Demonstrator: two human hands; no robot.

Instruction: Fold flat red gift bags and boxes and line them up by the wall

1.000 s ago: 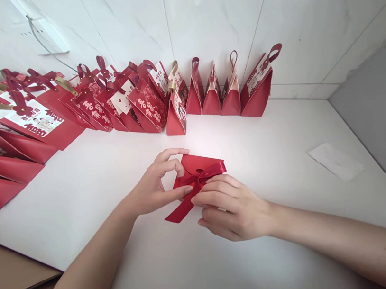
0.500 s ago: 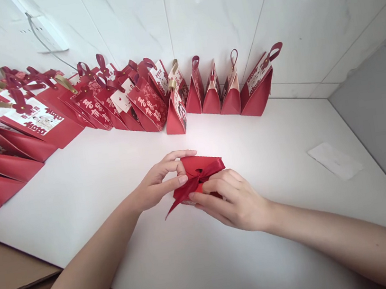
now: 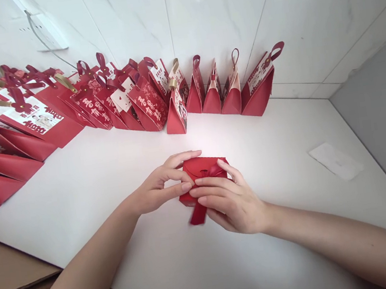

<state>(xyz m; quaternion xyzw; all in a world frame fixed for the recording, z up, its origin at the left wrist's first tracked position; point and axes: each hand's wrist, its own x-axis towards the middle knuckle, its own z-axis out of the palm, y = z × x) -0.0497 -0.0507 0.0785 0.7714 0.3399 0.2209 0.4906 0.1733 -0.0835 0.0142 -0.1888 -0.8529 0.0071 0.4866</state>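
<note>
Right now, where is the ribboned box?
In the head view's centre, the ribboned box lies between left hand and right hand, in front of the red bags.

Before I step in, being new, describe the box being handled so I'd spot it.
Start at the white table. In front of its red bags, find the small red box between the left hand and right hand. Only this one is touched, a ribbon tail protruding.

I am finding free tabletop [image 3: 273, 152] right of the red box [image 3: 194, 167]; farther behind it, upright bags [image 3: 195, 99] are barring passage.
</note>
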